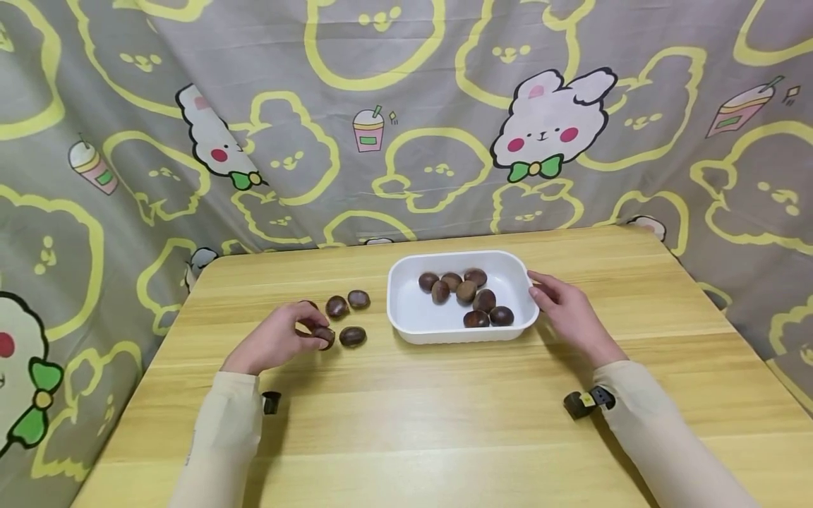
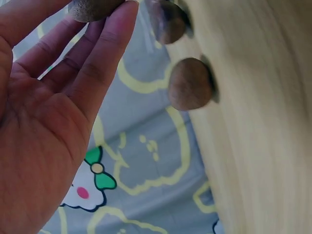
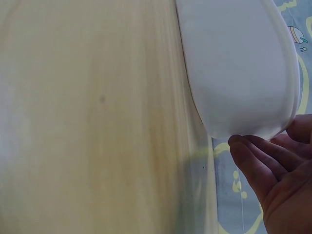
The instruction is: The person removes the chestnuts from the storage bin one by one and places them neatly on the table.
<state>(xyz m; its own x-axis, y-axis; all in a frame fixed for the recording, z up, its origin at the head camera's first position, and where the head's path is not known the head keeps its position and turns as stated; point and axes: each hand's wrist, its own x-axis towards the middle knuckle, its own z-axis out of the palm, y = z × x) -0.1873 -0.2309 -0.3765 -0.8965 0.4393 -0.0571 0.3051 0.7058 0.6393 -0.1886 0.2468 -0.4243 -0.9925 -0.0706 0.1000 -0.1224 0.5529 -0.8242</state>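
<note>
In the head view my left hand (image 1: 279,339), at the left of the table, pinches a brown chestnut (image 1: 327,339) between thumb and fingers. The left wrist view shows that chestnut (image 2: 95,9) at the top edge, between the fingertips. Close by lie several loose chestnuts, including one (image 1: 352,336) just right of the hand and one (image 1: 337,306) behind it; another is partly covered by the fingers. My right hand (image 1: 571,314) touches the right end of a white plastic tray (image 1: 413,330) with its fingertips, its fingers extended along the outer wall (image 3: 243,107).
Inside the tray several chestnuts (image 1: 466,291) sit toward the back and right. A patterned curtain (image 1: 438,106) hangs behind the wooden table (image 1: 381,423) and down its sides. Each wrist carries a small black camera (image 1: 578,404).
</note>
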